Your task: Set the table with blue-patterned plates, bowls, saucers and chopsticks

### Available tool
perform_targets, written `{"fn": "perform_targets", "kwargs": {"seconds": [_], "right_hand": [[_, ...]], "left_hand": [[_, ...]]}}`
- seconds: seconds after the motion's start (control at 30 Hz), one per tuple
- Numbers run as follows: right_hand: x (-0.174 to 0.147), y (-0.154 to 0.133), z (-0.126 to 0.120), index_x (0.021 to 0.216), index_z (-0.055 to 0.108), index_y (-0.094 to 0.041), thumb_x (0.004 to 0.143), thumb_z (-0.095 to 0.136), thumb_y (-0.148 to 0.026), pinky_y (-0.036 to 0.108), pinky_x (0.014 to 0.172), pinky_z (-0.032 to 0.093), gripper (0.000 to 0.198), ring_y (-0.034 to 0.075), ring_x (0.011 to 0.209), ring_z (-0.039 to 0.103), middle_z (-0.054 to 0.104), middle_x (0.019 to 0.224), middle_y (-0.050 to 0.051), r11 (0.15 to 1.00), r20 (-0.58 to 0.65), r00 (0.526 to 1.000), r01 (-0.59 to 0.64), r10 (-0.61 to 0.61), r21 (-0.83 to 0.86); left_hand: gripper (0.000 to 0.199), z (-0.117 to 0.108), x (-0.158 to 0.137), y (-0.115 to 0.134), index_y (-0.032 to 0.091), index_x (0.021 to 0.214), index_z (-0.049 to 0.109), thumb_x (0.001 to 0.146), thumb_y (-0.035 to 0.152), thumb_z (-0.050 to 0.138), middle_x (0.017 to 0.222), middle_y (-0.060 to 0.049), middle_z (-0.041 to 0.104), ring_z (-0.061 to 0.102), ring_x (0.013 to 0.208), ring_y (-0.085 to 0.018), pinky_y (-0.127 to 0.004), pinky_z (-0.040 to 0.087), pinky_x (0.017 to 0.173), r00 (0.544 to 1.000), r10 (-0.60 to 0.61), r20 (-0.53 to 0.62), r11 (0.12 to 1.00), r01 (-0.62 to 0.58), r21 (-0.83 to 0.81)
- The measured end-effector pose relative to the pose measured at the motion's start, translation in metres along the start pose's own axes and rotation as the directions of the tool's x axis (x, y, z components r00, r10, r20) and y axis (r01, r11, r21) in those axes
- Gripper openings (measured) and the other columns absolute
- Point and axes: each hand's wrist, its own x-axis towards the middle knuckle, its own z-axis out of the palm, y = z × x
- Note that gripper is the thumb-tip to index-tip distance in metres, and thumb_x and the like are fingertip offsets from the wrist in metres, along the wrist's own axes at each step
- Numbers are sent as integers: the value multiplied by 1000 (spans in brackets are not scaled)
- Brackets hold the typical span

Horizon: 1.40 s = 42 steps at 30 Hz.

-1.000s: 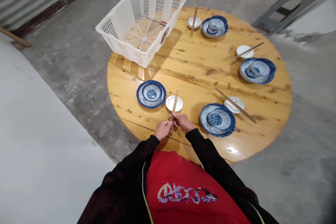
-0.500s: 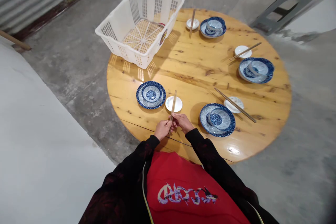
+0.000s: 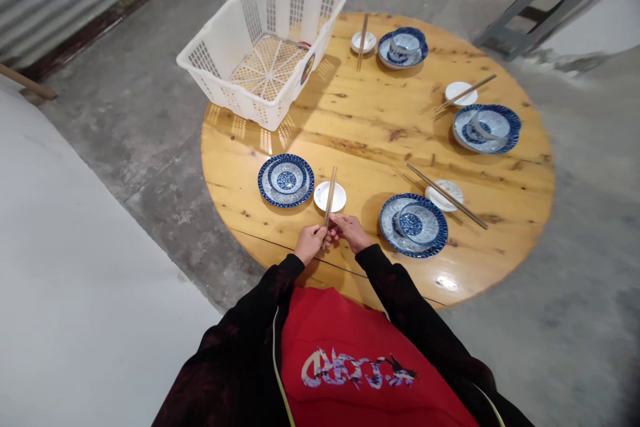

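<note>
My left hand (image 3: 310,241) is closed around the lower end of a pair of wooden chopsticks (image 3: 332,188). At their other side my right hand (image 3: 351,232) has its fingers bent against the same pair, some of them hidden. The upper part of the chopsticks lies over a small white dish (image 3: 340,197). Left of that dish, a clear bowl (image 3: 287,179) sits on a blue-and-white plate (image 3: 264,192). To the right of my hands is another blue-rimmed plate (image 3: 389,230) with a bowl (image 3: 423,221) on it.
A white plastic basket (image 3: 275,113) stands at the back left of the round wooden table (image 3: 360,120). Further settings ring the right side: plates (image 3: 513,137) with bowls, and small dishes (image 3: 455,90) with chopsticks (image 3: 447,195). A grey stool (image 3: 545,10) stands beyond the table.
My right hand's fingers have shifted slightly to the right along the chopsticks' side. The left hand keeps its hold, and the view has tilted a little.
</note>
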Motion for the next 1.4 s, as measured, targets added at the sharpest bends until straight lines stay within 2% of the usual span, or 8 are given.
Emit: {"fn": "perform_targets", "kwargs": {"seconds": [0.27,0.37,0.57,0.83,0.97,1.17,1.33,1.4], "right_hand": [[-6,5,-4,74,64,-16,72,78,-62,18,42,42,48,9,47,55,65,61,3,999,-23,1000,-1,2,47],[-6,5,-3,74,64,-15,67,81,-62,18,41,41,50,9,47,55,65,61,3,998,-44,999,0,3,55],[-2,5,1,71,63,-16,65,79,-65,18,41,41,52,10,47,57,62,55,2,999,-66,997,38,-38,2],[0,6,3,73,64,-17,70,74,-65,21,41,41,49,10,44,51,55,49,-2,993,-74,991,103,-108,-62],[-2,1,6,73,63,-17,70,71,-65,22,41,42,48,11,45,51,54,50,-2,988,-57,990,122,-128,-95],[-7,8,-3,75,64,-16,68,72,-61,22,40,44,46,10,48,53,65,70,4,991,-100,990,85,-96,-106],[-34,27,-17,70,62,-17,74,67,-50,21,41,44,33,10,48,53,64,64,3,991,-168,983,56,-75,-118],[-49,35,-16,68,61,-18,77,64,-44,20,42,42,28,10,47,53,62,60,0,994,-202,978,27,-49,-110]], "left_hand": [[29,3,12,8,12,73,63,90,36,62,66,-3,67,62,55,-10,-20,50,56,999,39,-14,999,-39,-4],[31,4,13,9,14,71,61,88,39,64,65,-4,67,61,54,-10,-20,47,52,998,63,-19,998,-63,24],[35,3,14,7,15,67,58,86,43,67,60,-2,66,61,52,-10,-18,45,49,994,96,-49,983,-87,164],[31,2,16,2,17,72,60,91,41,62,66,-3,69,66,62,-14,-22,51,60,989,125,-82,947,-94,307],[31,1,10,8,17,71,60,92,40,60,71,-4,70,67,70,-16,-26,53,69,981,170,-92,890,-112,441],[15,-20,-13,17,17,95,65,91,29,58,96,-9,74,70,85,-19,-30,53,83,962,227,-150,841,-116,528],[18,-46,-45,11,17,95,68,93,30,56,90,-6,72,69,86,-19,-30,53,84,955,250,-163,850,-135,508],[23,-54,-54,12,18,97,70,96,36,56,91,-5,72,69,84,-19,-31,56,81,957,196,-215,875,-72,478]]}}
